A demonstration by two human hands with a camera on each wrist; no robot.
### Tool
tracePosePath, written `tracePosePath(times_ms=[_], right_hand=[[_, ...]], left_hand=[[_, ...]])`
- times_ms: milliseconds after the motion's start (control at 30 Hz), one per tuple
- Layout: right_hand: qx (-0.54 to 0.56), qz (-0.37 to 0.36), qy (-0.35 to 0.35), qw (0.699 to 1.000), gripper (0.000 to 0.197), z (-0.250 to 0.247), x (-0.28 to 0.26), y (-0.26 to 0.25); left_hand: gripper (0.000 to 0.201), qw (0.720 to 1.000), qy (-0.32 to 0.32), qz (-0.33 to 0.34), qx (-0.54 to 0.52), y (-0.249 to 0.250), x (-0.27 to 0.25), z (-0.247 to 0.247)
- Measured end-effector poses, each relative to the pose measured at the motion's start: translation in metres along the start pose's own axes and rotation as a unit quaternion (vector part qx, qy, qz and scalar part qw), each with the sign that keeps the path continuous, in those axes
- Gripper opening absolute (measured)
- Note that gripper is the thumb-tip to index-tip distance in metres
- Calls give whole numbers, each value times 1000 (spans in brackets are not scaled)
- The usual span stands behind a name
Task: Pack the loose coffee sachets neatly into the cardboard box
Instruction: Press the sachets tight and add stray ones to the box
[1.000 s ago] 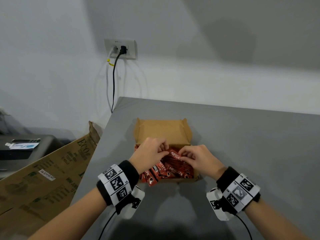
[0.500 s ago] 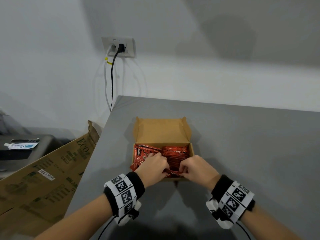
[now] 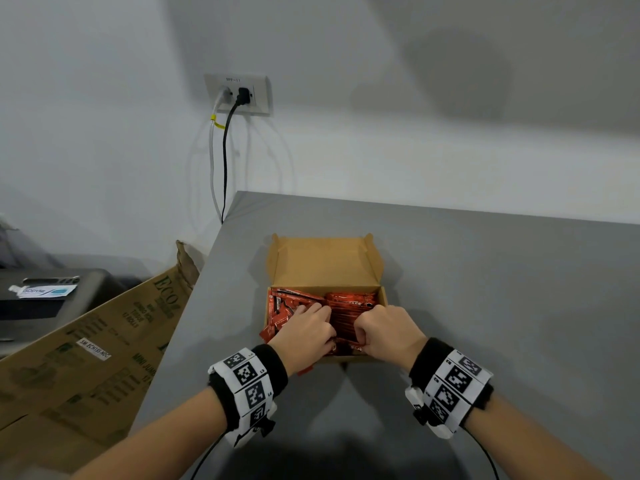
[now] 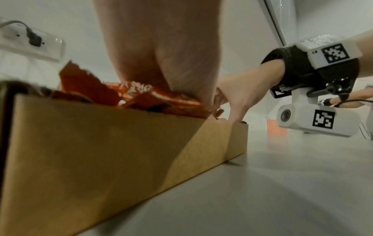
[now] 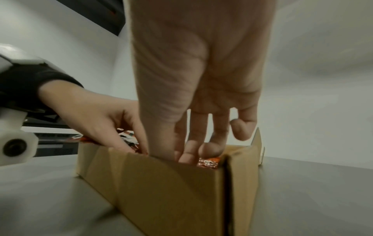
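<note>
The open cardboard box (image 3: pixel 322 261) sits on the grey table, its lid flap standing up at the far side. Red coffee sachets (image 3: pixel 349 303) fill it, and some on the left lie crooked and stick over the rim. Both hands are in the near half of the box. My left hand (image 3: pixel 311 313) pinches sachets (image 5: pixel 127 138) between thumb and fingers. My right hand (image 3: pixel 367 329) is curled, its thumb just inside the front wall (image 5: pixel 171 191) and its fingertips (image 5: pixel 210 150) on sachets (image 5: pixel 207 162). In the left wrist view, raised sachets (image 4: pixel 137 94) hide my left fingers.
The grey table (image 3: pixel 485 306) stretches right of the box, and its left edge runs close by. A large printed carton (image 3: pixel 104 341) leans against that edge. A wall socket (image 3: pixel 239 93) with two cables hangs behind. A dark appliance (image 3: pixel 45 299) stands at far left.
Both hands drew back from the middle of the box to its near wall and went lower onto the sachets. The far rows of sachets are uncovered now.
</note>
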State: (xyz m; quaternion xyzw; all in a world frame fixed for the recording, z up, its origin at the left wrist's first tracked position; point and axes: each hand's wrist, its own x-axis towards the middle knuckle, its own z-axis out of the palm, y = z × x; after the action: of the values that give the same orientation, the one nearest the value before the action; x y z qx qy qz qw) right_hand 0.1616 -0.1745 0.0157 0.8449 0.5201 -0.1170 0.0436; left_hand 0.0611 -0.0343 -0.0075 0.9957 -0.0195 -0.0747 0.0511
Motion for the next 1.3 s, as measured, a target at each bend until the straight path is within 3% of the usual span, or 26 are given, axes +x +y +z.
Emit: tracePosePath(times_ms=[167,367,633,867,1000,1133,1300], right_hand=[[-18,6,-8,1000,11,1,2,-6],[-57,-35,-3,998,16,3,8,-8],[-7,-25,23,999,10,5,-1,1],[3,-19,29,999,10,7,-6,2],[-14,44,59,997,33,0,-14,12],[11,161,4,987,58,-1,-19,21],[103,115,-34,987,53,-1,-10,22]], left_hand=[[33,999,3,-2,-41,-6,-1,0],[28,998,1,-23,-63,-9,0,-3],[26,997,33,-54,-35,7,10,2],[31,998,39,-18,-36,9,17,2],[30,998,31,-27,-55,7,20,3],[24,997,37,-31,-68,7,21,3],[20,996,38,-35,-75,6,21,1]])
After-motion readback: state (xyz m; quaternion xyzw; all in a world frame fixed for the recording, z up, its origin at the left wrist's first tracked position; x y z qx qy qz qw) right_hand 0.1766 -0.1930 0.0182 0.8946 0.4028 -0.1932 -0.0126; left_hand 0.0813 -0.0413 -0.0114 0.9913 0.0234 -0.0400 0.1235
